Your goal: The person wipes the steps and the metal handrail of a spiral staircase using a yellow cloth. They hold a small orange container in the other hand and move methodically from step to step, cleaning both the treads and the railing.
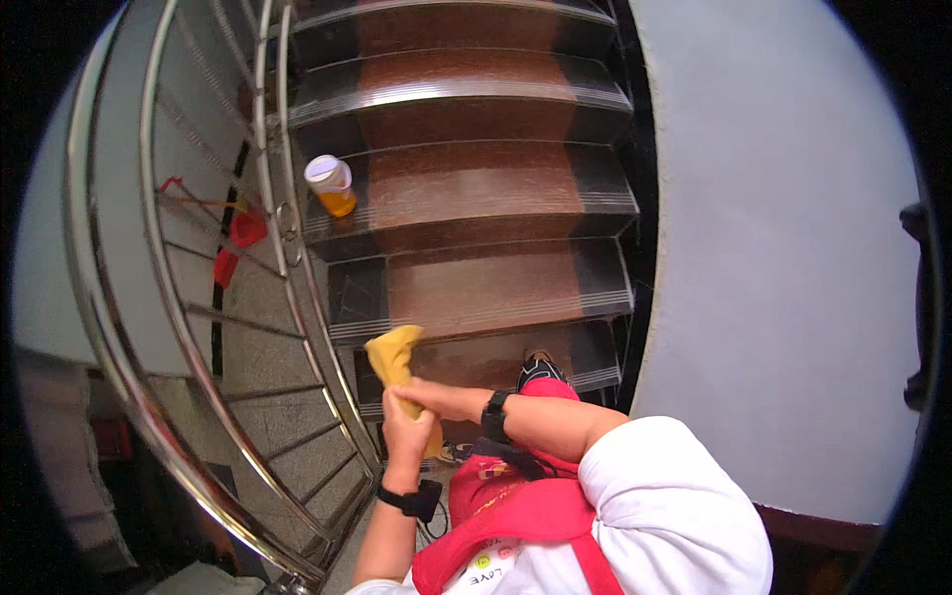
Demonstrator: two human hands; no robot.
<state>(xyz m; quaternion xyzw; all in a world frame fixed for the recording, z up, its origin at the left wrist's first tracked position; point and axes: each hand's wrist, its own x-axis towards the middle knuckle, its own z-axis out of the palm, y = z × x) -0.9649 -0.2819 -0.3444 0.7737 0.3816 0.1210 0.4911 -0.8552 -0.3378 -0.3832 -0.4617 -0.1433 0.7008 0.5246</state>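
A yellow cloth (394, 355) is gripped in both of my hands, in front of my body above the lower stairs. My left hand (407, 433) closes around its lower part, and my right hand (431, 396) holds it just above, the two hands touching. The cloth's upper end sticks out beyond my fingers, and some yellow shows below them. Farther up, a white-lidded plastic container (331, 186) with orange-yellow contents stands at the left end of a step, beside the railing.
Stone stairs (476, 190) with a reddish-brown middle and dark sides rise ahead. A curved metal railing (160, 260) runs along the left. Behind its bars are a red dustpan (247, 228) and another red object (224, 268). A pale wall (773, 260) borders the right side.
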